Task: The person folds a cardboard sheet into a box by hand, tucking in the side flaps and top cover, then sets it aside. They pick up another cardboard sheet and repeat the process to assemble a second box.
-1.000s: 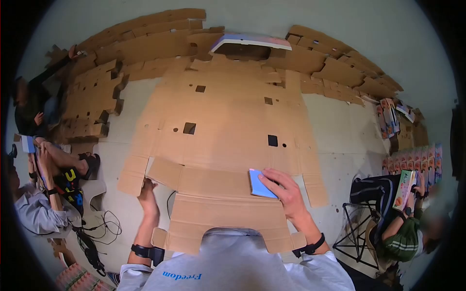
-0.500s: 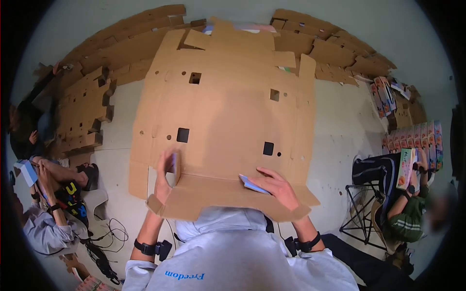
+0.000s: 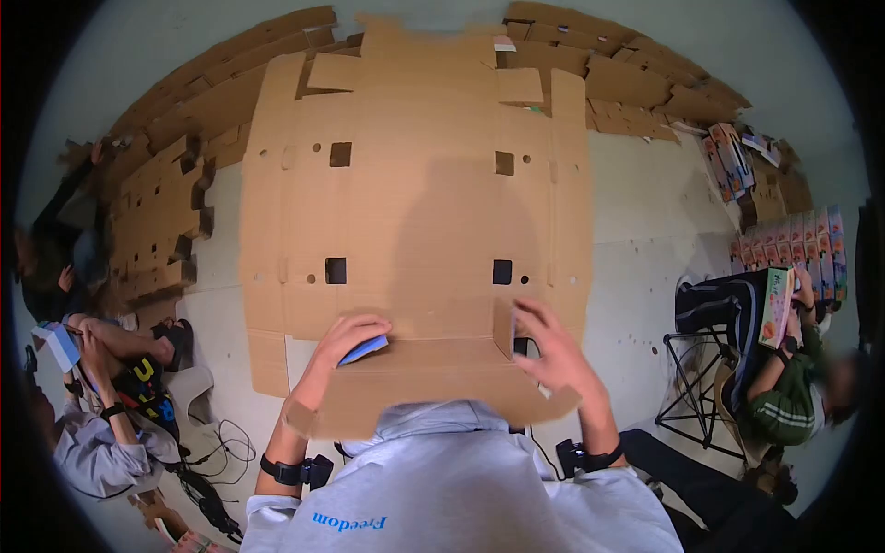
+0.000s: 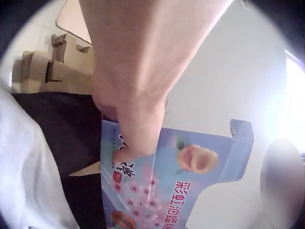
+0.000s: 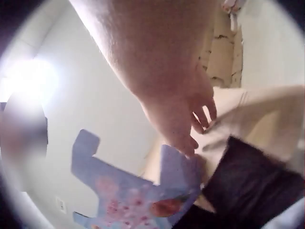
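A large flat cardboard sheet (image 3: 419,212) with square and round holes lies in front of the person in the head view, its near panel (image 3: 424,369) folded up. At the panel's left end the left hand (image 3: 336,350) curls over a small blue-faced flap (image 3: 363,349). At the right end the right hand (image 3: 553,350) has its fingers spread beside an upright flap (image 3: 503,327). Printed blue board (image 4: 162,181) shows under the left hand (image 4: 138,119) in the left wrist view. In the right wrist view the right hand (image 5: 183,114) touches the printed board (image 5: 133,195).
Stacked cardboard (image 3: 157,212) lies at the left and along the back. Seated people are at both sides, the right one holding a printed box (image 3: 777,307). Rows of printed boxes (image 3: 793,249) stand at the right. Black cables (image 3: 226,452) lie on the floor at lower left.
The near panel has been folded up toward the person. The left hand has moved up onto the blue-faced left flap; the right flap now stands upright, and the sheet sits straighter in view.
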Motion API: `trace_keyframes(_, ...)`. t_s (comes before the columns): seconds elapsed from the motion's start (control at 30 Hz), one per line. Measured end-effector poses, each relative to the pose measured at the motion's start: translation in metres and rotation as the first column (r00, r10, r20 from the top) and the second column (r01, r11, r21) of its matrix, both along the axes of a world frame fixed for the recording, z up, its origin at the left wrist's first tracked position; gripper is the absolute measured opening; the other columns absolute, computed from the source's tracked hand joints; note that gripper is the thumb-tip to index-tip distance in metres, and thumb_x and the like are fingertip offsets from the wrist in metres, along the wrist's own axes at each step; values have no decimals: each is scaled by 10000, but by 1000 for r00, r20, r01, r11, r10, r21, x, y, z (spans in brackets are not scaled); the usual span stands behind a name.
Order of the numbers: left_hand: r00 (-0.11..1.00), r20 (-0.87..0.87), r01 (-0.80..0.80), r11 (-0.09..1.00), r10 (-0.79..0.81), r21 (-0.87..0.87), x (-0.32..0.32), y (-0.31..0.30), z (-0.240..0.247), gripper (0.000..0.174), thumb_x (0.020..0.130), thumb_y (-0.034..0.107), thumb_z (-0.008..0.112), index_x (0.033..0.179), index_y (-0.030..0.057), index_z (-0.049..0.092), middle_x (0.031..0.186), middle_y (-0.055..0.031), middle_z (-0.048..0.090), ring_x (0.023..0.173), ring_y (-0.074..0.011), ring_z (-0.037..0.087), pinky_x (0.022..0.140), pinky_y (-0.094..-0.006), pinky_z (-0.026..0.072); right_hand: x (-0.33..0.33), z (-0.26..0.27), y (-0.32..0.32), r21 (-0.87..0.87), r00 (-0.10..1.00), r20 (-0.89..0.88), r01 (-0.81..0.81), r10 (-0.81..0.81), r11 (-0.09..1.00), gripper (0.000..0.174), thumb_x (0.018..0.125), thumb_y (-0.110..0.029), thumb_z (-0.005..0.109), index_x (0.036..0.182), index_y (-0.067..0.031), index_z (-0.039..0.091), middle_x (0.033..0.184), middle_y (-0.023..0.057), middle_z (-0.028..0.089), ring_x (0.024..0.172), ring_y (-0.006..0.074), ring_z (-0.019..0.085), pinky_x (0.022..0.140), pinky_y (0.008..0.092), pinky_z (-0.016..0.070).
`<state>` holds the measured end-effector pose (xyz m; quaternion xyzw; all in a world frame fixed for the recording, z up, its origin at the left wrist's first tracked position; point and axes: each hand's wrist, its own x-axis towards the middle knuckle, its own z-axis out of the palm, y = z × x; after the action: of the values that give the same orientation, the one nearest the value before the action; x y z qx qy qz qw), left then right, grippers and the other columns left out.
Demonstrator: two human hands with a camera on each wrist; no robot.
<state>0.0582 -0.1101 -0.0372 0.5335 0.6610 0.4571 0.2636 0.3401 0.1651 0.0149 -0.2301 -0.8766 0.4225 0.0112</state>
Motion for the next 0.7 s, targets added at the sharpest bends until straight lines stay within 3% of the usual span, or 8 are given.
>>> trace_keyframes(0.07, 999, -2, 43, 991, -43, 125, -8, 7, -18, 408, 873, 150, 776, 1266, 49, 736, 1293, -162, 732, 1195, -368, 695, 1070, -452, 518, 29, -17, 25, 230, 996, 63, 42, -58, 972, 758, 892, -49, 742, 1595, -110, 466, 1513, 216, 528, 1355, 423, 564, 1136, 463, 496)
trace_keyframes(0.13, 999, -40, 10, 989, -4, 148, -10, 4, -34, 384, 858, 154, 795, 1225, 51, 748, 1270, -159, 740, 1160, -369, 710, 1039, -451, 535, 53, -30, 47, 539, 974, 112, 105, -195, 836, 795, 890, -15, 740, 1617, -156, 453, 1517, 207, 528, 1324, 414, 589, 1105, 485, 518)
trace_keyframes(0.23, 999, -9, -51, 989, 53, 139, -4, 5, -27, 346, 850, 159, 812, 1183, 74, 770, 1233, -136, 759, 1180, -346, 707, 1027, -426, 530, 76, -30, 51, 467, 926, 296, 75, -236, 881, 852, 872, -14, 768, 1634, -221, 449, 1525, 189, 532, 1262, 404, 633, 1045, 490, 558)
trace_keyframes(0.33, 996, -12, -90, 992, 91, 91, 2, -1, -17, 328, 876, 153, 793, 1198, 92, 775, 1242, -118, 769, 1204, -310, 702, 1053, -410, 502, 93, -35, 45, 385, 916, 375, -12, -144, 923, 907, 841, -27, 804, 1638, -268, 446, 1535, 177, 529, 1202, 394, 667, 994, 463, 589)
trace_keyframes(0.43, 997, -8, -75, 994, 76, 82, -2, -2, -16, 320, 906, 171, 773, 1218, 99, 776, 1287, -108, 768, 1216, -276, 700, 1082, -400, 472, 103, -23, 54, 411, 932, 353, -76, -82, 908, 929, 839, -26, 805, 1656, -224, 409, 1478, 168, 568, 1189, 356, 677, 969, 444, 605)
trace_keyframes(0.53, 997, -34, -63, 996, 65, 59, -2, -1, -22, 341, 914, 209, 771, 1235, 95, 775, 1333, -108, 757, 1227, -262, 698, 1094, -398, 458, 94, -29, 59, 277, 998, -31, 54, -47, 959, 930, 840, -12, 810, 1659, -165, 395, 1365, 171, 629, 1100, 298, 692, 921, 405, 600)
trace_keyframes(0.63, 997, -47, -59, 997, 62, 58, -3, -6, -36, 349, 920, 234, 768, 1234, 83, 774, 1343, -108, 754, 1252, -265, 689, 1102, -398, 455, 67, -10, 39, 119, 880, -77, 474, -468, 872, 858, 846, -22, 816, 1617, -116, 450, 1107, 139, 718, 855, 253, 695, 800, 352, 588)
trace_keyframes(0.7, 996, -51, -74, 996, 77, 47, 1, -3, -21, 345, 925, 242, 764, 1226, 75, 773, 1336, -105, 755, 1269, -271, 681, 1110, -398, 451, 53, 0, 34, 99, 855, -131, 515, -502, 851, 658, 855, -30, 786, 1483, -86, 598, 954, 119, 743, 749, 222, 702, 707, 318, 560)
